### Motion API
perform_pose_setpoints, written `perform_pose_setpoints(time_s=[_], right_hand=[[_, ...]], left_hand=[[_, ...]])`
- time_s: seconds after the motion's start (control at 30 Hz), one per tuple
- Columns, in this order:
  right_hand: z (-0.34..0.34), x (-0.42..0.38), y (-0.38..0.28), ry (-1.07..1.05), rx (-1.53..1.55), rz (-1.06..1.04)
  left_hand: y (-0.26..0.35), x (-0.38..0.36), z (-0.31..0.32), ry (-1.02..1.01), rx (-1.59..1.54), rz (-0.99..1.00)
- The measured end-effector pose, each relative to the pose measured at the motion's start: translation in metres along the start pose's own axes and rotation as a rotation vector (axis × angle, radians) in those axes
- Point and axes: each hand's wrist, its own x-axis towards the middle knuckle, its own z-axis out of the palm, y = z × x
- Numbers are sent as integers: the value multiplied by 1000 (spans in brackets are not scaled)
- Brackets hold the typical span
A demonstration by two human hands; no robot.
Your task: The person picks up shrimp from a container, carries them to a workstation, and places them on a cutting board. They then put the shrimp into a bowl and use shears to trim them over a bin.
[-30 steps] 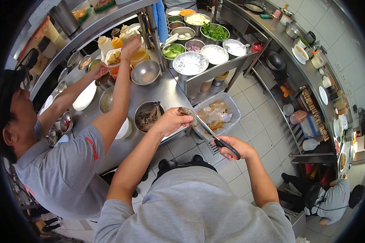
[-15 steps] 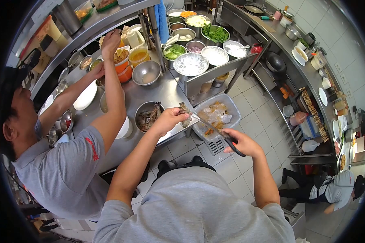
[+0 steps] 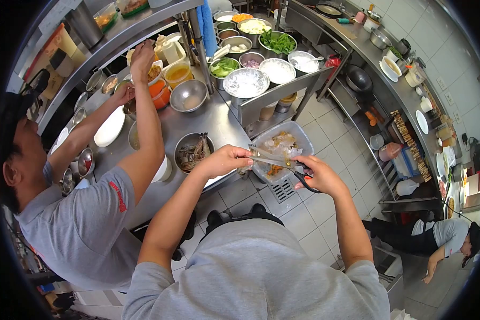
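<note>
My left hand (image 3: pixel 225 162) is closed in a pinch on a prawn (image 3: pixel 246 167), largely hidden behind the fingers and the blades. The fingers of my right hand (image 3: pixel 321 177) wrap round the handles of black-handled scissors (image 3: pixel 306 177). Their metal blades point left and lie against the prawn. A metal bowl (image 3: pixel 211 144) with several whole prawns (image 3: pixel 198 152) stands on the steel counter, left of my left hand. Below the scissors is a grey plastic bin (image 3: pixel 305 143), holding shells and what look like clear plastic bags.
A co-worker (image 3: pixel 85 213) stands close on my left, arms stretched over the counter (image 3: pixel 172 124). Several metal bowls of greens (image 3: pixel 277 42) and white powder (image 3: pixel 246 83) stand ahead. Another person (image 3: pixel 445 237) bends at the far right. A floor drain (image 3: pixel 282 189) lies near the bin.
My hands have come closer together, and the scissor blades have moved left onto the prawn, which now lies lower in the pinch. The person at far right has bent further with an arm down.
</note>
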Motion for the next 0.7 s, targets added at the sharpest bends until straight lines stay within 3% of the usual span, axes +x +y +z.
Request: perform_pose_setpoints(time_s=[0.3, 0.53, 0.6, 0.63, 0.7], right_hand=[[25, -29, 22, 25, 0, 150], [50, -55, 47, 2, 188, 487], [55, -63, 64, 44, 314, 600], [52, -67, 67, 43, 315, 600], [48, -71, 74, 144, 608, 553]], left_hand=[[-18, 33, 19, -17, -46, -116], [-55, 67, 38, -25, -55, -234], [-57, 68, 39, -16, -103, -234], [-58, 67, 39, -4, -154, -235], [-59, 64, 36, 47, -201, -213]])
